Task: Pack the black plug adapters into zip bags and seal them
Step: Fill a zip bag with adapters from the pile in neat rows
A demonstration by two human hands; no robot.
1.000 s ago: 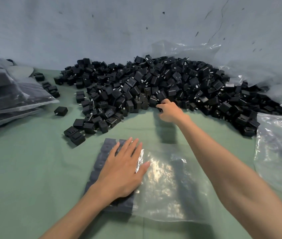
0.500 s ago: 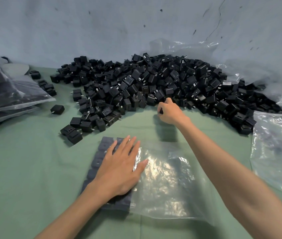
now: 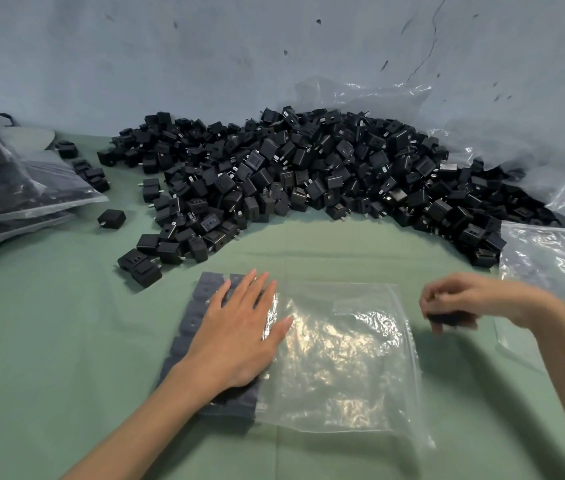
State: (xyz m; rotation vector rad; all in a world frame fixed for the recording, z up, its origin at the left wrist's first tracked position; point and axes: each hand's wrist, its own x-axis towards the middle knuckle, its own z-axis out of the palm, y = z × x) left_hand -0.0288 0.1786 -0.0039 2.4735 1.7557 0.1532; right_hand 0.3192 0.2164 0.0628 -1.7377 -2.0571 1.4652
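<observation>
A clear zip bag (image 3: pixel 340 355) lies flat on the green table, its opening toward the right. Several black adapters (image 3: pixel 201 306) are lined up inside its left end. My left hand (image 3: pixel 239 334) rests flat on the bag over those adapters, fingers straight. My right hand (image 3: pixel 461 303) hovers just right of the bag's opening, fingers curled round a black plug adapter (image 3: pixel 447 318); it is blurred by motion. A big heap of loose black adapters (image 3: pixel 308 181) spreads across the back of the table.
Filled bags (image 3: pixel 7 188) are stacked at the left edge. Empty clear bags (image 3: pixel 558 271) lie at the right, with crumpled plastic sheet (image 3: pixel 482 133) against the grey wall behind the heap. A few stray adapters (image 3: pixel 112 218) lie left of the heap.
My right hand has come back from the front of the heap to beside the bag's opening, holding an adapter. My left hand has stayed flat on the bag.
</observation>
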